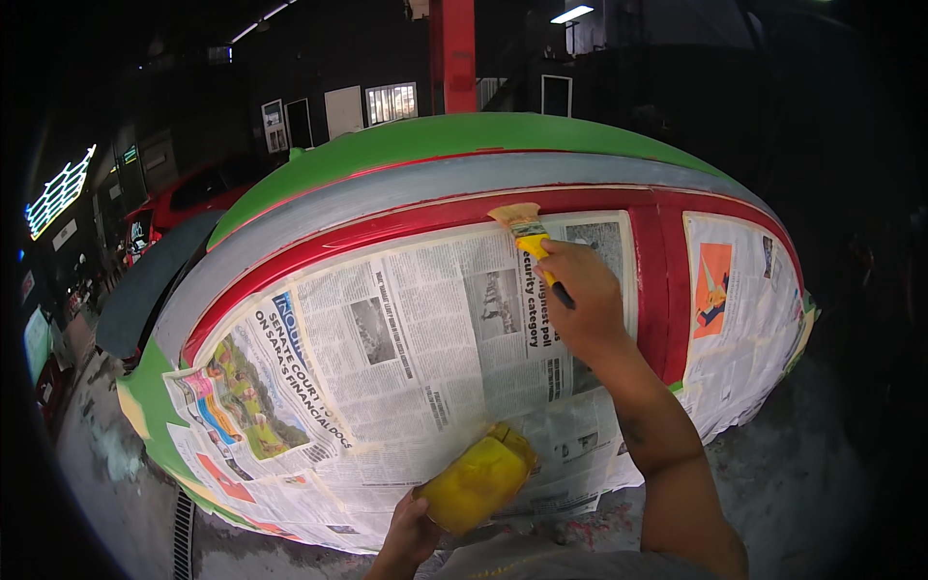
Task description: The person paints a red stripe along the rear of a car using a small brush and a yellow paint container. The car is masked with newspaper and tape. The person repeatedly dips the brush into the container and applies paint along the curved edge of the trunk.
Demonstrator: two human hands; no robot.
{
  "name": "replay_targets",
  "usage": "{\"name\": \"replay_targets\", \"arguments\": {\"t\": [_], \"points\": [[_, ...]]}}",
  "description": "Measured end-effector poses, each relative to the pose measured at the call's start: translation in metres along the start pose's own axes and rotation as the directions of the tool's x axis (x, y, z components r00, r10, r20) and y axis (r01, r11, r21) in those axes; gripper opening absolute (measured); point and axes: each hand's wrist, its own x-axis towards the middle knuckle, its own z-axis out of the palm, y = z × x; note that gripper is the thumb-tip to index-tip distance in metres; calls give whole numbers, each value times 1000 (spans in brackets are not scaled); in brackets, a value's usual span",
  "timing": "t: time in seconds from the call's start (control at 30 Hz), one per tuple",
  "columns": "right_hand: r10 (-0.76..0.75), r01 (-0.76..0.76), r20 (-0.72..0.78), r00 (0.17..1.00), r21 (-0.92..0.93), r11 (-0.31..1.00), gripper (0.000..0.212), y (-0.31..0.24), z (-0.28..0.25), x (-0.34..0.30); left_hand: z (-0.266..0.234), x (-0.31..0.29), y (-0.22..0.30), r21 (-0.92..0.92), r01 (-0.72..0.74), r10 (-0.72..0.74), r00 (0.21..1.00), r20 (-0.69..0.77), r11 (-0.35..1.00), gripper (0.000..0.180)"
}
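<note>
My right hand [585, 295] is closed around the handle of a paintbrush [534, 242] with a yellow and black grip. Its pale bristles lie against the red strip [425, 212] along the upper edge of a car's side. Lower down, my left hand [414, 527] grips a yellow container [478, 478], held tilted in front of the car; what is inside cannot be made out. Newspaper sheets [416, 338], edged with tape, cover the car's side below and around the red frame. Above the red runs a grey band [367, 189], then the green roof [435, 135].
A red upright post [452, 58] rises behind the car. At the left stands a red car [208, 184] near a lit hexagon-pattern panel [60, 191]. A floor drain grate [183, 532] lies at the lower left of the concrete floor.
</note>
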Motion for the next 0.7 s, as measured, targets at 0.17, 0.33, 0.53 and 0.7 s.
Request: {"name": "replay_targets", "arguments": {"t": [0.17, 0.33, 0.53, 0.7], "points": [[97, -98, 13, 995, 25, 995, 22, 23, -13, 14, 8, 2, -3, 25, 10, -11, 1000, 9, 1000, 95], [55, -55, -32, 998, -2, 998, 21, 19, -16, 19, 12, 3, -7, 30, 3, -3, 1000, -1, 1000, 94], [-61, 60, 32, 998, 29, 998, 24, 4, 24, 22, 8, 2, -10, 31, 26, -25, 1000, -11, 999, 90], [-28, 29, -33, 999, 36, 999, 26, 1, 35, 21, 0, -1, -14, -28, -27, 27, 1000, 4, 999, 87]]}}
